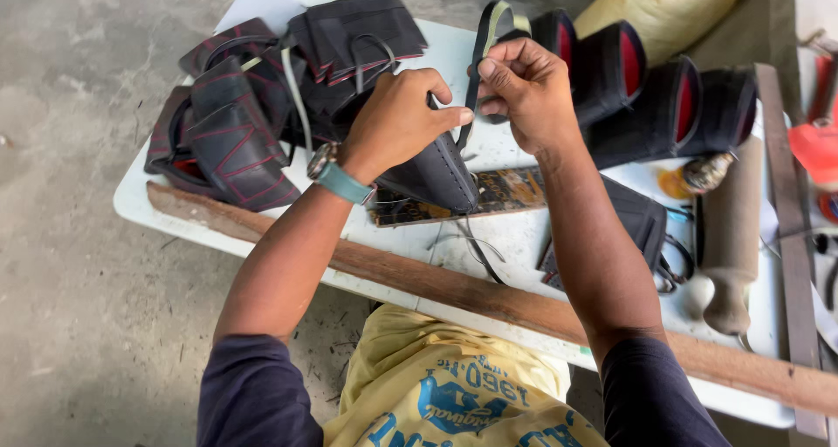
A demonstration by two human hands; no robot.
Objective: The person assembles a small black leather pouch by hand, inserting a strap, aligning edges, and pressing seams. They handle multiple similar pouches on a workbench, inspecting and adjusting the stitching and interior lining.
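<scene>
Black leather pouch (434,175) sits mid-frame on the white table (131,204), pinned under my closed left hand (397,120) to steady it. Right hand (524,85) pinches its strap (482,41) upward, keeping it taut.

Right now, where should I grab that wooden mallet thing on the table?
Probably by its thick upper barrel, coming from above. The wooden mallet lies flat on the white table, clear of both hands, its narrow end pointing toward the plank.
</scene>
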